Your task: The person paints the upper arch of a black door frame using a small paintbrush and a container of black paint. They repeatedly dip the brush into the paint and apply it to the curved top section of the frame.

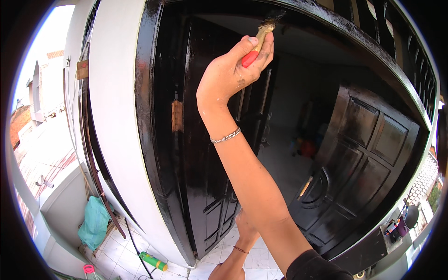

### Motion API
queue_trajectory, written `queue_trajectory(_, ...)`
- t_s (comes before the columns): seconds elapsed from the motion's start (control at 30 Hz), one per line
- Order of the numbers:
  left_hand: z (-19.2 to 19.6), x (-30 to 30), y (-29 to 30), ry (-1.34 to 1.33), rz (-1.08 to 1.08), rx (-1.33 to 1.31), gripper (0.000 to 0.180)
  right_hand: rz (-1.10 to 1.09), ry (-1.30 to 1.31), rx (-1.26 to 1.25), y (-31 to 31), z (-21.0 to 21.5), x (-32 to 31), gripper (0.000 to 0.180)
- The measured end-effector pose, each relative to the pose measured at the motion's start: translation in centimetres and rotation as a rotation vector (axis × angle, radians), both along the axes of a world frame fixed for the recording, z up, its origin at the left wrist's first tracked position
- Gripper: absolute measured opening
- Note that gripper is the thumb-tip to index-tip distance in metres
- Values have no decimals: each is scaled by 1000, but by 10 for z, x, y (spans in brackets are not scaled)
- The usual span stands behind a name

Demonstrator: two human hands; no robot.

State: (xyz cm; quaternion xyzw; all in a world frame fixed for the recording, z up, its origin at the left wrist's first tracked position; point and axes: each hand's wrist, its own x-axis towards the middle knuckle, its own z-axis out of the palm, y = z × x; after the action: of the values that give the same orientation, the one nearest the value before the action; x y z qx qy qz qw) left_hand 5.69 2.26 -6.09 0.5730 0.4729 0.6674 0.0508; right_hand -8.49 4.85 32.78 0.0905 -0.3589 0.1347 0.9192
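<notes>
A brush [262, 39] with a red-ended handle points up near the top of the black door frame [148, 121], pinched between the right hand's [233, 70] thumb and curled fingers, while the left hand [246, 225] hangs low, its grip impossible to tell behind the right forearm [252, 179], before 2 dark doors [364, 158].

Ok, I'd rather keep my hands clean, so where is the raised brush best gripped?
Take the brush handle, probably best from below, near its red end: it slants with bristles uppermost, and those look dark-coated.

The right forearm [254, 179] partly hides the left hand [245, 226].
</notes>
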Motion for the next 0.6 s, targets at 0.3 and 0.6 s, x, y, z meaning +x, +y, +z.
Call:
queue_trajectory(0.3,9,1,-7,-94,-73,-65,47,-116,-279,61,10,-12,-5,46)
queue_trajectory(0.6,11,2,-3,-114,-90,-24,55,-156,-467,149,10,-6,-13,46)
